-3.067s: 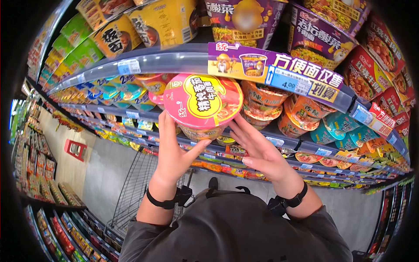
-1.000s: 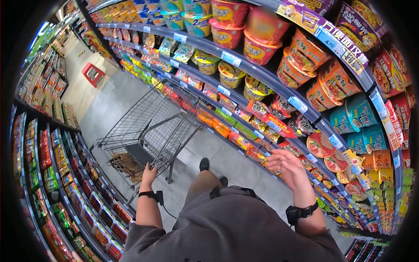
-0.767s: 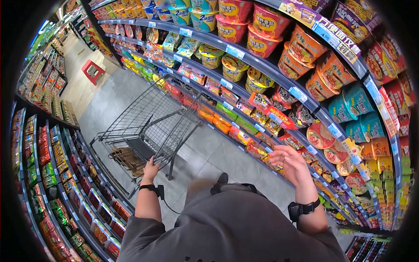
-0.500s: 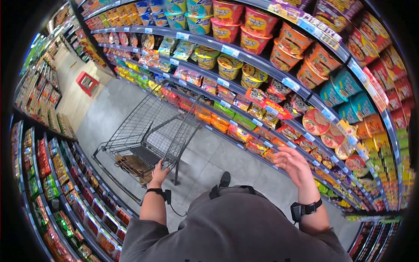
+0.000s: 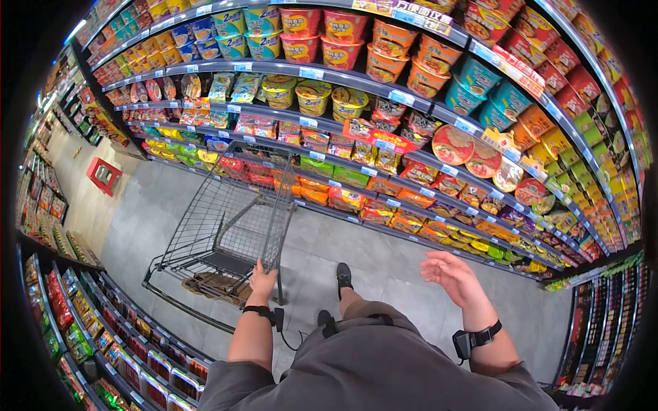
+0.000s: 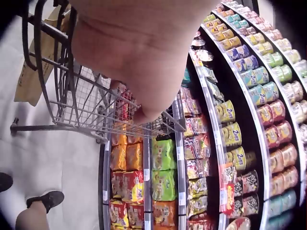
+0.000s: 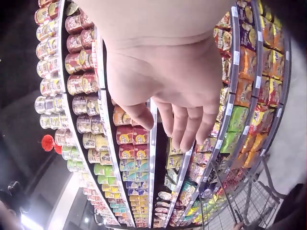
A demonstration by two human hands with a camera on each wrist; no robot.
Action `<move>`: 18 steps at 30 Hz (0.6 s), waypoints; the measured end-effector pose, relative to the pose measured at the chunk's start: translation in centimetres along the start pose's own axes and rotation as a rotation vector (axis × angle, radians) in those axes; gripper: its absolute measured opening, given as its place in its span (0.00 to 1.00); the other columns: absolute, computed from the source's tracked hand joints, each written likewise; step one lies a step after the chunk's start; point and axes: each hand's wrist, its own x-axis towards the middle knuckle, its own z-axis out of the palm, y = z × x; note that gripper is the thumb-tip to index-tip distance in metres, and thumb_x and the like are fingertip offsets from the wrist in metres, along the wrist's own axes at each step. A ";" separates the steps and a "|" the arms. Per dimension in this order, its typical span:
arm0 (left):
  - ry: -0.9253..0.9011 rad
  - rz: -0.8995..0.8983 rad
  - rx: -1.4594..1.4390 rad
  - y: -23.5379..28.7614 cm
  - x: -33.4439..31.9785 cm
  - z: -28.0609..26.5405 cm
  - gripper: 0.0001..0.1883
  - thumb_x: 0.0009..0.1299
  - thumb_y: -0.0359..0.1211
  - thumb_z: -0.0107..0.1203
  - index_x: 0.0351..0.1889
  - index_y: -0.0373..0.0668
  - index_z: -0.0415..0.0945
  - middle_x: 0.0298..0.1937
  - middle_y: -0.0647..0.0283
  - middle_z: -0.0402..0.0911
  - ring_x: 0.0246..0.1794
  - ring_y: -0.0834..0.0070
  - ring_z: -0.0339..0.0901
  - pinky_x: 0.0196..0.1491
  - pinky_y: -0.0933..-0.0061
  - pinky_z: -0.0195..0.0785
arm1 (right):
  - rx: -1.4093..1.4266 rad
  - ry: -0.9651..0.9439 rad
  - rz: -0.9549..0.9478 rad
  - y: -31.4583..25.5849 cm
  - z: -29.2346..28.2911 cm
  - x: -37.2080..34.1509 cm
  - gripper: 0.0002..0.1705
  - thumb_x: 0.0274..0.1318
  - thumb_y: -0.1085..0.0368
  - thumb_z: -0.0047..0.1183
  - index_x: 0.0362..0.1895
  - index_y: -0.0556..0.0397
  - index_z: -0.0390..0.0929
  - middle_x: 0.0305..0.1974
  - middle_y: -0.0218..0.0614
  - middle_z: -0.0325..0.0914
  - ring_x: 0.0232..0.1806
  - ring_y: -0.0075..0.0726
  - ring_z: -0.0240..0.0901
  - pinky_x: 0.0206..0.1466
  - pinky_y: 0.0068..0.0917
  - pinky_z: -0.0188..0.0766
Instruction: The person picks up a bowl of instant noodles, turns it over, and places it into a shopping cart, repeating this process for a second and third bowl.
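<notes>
The left hand (image 5: 262,282) grips the near end of a wire shopping cart (image 5: 236,226) in the head view; in the left wrist view the hand (image 6: 139,72) covers part of the cart's rim, its fingers mostly hidden. A brown item (image 5: 218,288) lies low in the cart, beneath its dark panel. Held out over the floor, the right hand (image 5: 452,277) is empty, with relaxed, slightly bent fingers. The right wrist view shows that hand (image 7: 165,91) with its fingers spread in front of shelves, touching nothing.
Shelves of noodle cups (image 5: 301,35) and bagged noodles (image 5: 346,198) run along the far side. Another rack (image 5: 130,342) stands at the lower left, a third (image 5: 603,335) at the lower right. A red stool (image 5: 104,175) stands on the floor farther down the aisle.
The noodle cup between both hands earlier is out of them. The left hand has taken hold of the cart. The view has turned, and the shelves have shifted left in it; the right hand stays raised.
</notes>
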 end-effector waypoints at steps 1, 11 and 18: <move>0.008 -0.007 0.015 0.2 -0.4 0.4 0.53 0.63 0.56 0.62 0.85 0.56 0.48 0.81 0.54 0.59 0.79 0.48 0.59 0.79 0.48 0.48 | 0.014 0.018 0.003 0.4 0.1 -1.0 0.28 0.70 0.57 0.55 0.69 0.58 0.72 0.60 0.46 0.80 0.60 0.43 0.78 0.64 0.41 0.72; -0.103 0.022 0.014 2.5 -5.1 3.3 0.53 0.65 0.55 0.59 0.86 0.55 0.44 0.82 0.52 0.57 0.80 0.48 0.58 0.78 0.47 0.51 | 0.016 0.037 -0.011 1.8 -0.5 -6.5 0.28 0.71 0.57 0.54 0.69 0.58 0.72 0.60 0.47 0.80 0.60 0.44 0.78 0.64 0.42 0.72; -0.119 -0.003 0.043 5.1 -9.6 5.4 0.57 0.62 0.56 0.64 0.86 0.56 0.43 0.83 0.54 0.55 0.80 0.48 0.57 0.77 0.50 0.54 | 0.033 0.039 -0.048 0.9 -5.4 -9.5 0.29 0.70 0.57 0.54 0.69 0.59 0.71 0.60 0.47 0.80 0.60 0.45 0.78 0.64 0.42 0.72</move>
